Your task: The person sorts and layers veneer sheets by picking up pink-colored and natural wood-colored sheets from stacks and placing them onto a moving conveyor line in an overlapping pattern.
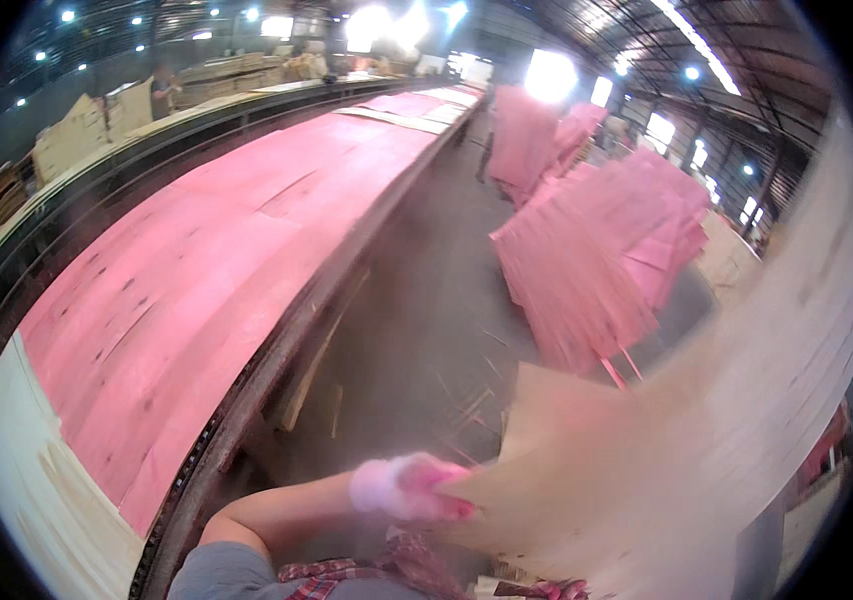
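My left hand (408,487), in a white glove stained pink, is closed on the near left edge of a large pale wood veneer sheet (646,470). The sheet is tilted and blurred, spreading up the right side of the view. My right hand cannot be made out; the sheet covers much of that side. To my left, pink-coated veneer sheets (216,240) lie along a long conveyor table (246,400), with a pale sheet (36,480) at their near end.
Stacks of pink sheets (596,250) stand on the grey floor (406,320) beyond my hand. Wood scraps (471,405) litter the floor near them. Across the conveyor are pale sheets (71,135) and a person (160,92).
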Action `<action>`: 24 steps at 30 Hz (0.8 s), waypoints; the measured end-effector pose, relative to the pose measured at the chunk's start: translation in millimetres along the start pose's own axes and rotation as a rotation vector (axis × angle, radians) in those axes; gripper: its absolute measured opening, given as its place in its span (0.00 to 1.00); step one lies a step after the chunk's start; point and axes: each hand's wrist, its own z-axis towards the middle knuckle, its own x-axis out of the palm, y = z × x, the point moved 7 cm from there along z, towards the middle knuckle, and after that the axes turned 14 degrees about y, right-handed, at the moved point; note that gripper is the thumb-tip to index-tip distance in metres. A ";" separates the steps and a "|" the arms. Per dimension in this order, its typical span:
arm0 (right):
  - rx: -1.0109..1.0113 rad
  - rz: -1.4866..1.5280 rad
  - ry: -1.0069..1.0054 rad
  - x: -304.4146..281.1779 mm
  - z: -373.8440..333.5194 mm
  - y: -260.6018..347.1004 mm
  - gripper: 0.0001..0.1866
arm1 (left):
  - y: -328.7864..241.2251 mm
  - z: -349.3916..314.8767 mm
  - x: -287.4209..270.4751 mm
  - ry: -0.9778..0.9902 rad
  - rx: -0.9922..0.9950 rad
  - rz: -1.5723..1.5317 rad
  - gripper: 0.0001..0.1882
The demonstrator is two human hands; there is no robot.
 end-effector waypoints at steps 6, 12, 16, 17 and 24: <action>0.072 0.014 0.200 127.1 160.6 -30.7 0.12 | 47.1 -79.7 -160.7 -0.671 -0.073 -0.197 0.16; 0.060 0.130 0.541 247.8 262.3 -44.5 0.12 | 51.0 -152.0 -202.6 -1.086 0.133 -0.490 0.23; 0.189 -0.349 0.460 404.6 278.7 -58.9 0.16 | 74.2 -242.5 -233.0 -1.373 0.301 -0.461 0.16; 0.231 -0.093 0.576 438.7 291.6 -63.6 0.20 | 58.3 -242.3 -252.8 -1.347 0.224 -0.147 0.17; 0.218 -0.056 0.697 659.0 363.3 -173.4 0.20 | 99.7 -363.9 -381.7 -1.683 0.187 -0.100 0.20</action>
